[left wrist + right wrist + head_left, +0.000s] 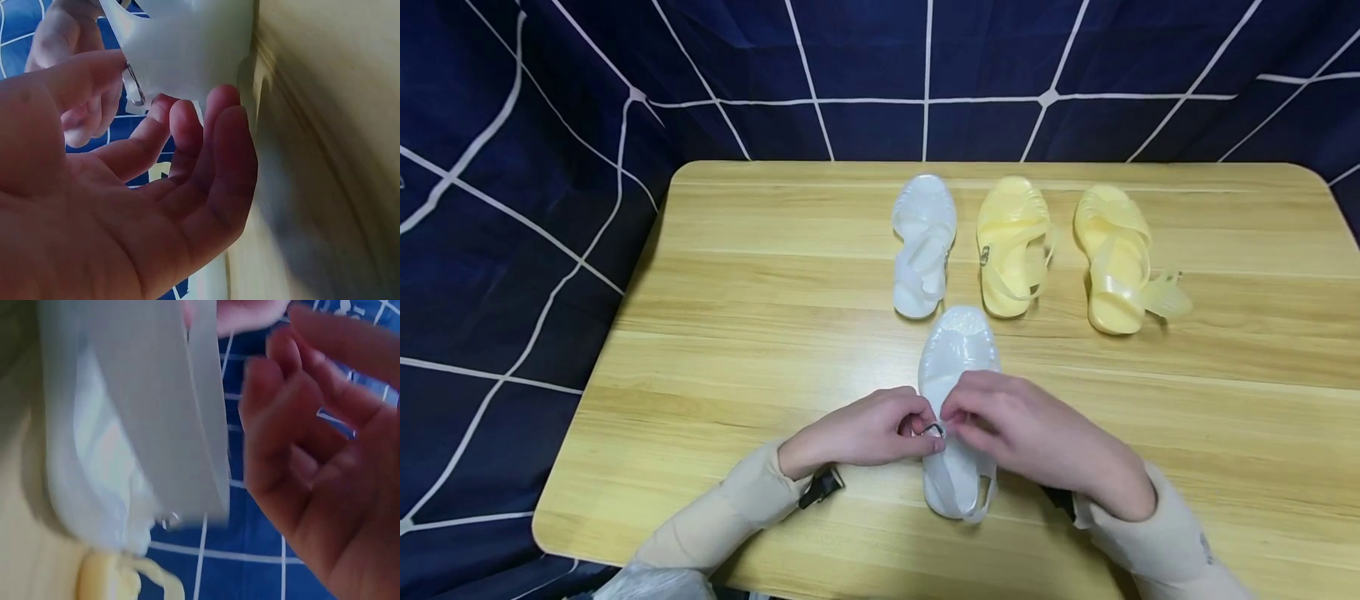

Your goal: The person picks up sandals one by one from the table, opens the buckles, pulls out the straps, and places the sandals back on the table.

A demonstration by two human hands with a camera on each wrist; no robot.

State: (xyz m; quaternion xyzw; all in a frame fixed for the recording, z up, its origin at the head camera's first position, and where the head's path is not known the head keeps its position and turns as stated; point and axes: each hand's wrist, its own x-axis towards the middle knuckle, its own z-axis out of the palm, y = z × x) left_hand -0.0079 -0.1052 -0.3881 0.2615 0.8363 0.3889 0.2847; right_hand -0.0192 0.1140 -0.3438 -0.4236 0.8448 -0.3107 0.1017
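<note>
A white jelly sandal (958, 342) lies on the table in front of me, toe pointing away. My left hand (880, 425) pinches its side at the small metal buckle (934, 430), thumb on one face and fingertips on the other. The left wrist view shows the buckle (135, 87) at the edge of the translucent side piece. My right hand (1030, 425) hovers over the sandal's other side. Its fingers are loosely bent beside the broad strap (156, 419) in the right wrist view, and I see nothing held there. Blur hides some detail.
Behind lie another white sandal (923, 200) and two yellow sandals, one in the middle (1011, 200) and one to the right (1116, 312) with its strap spread outward. The wooden table (737, 333) meets a dark blue, white-lined cloth (865, 50).
</note>
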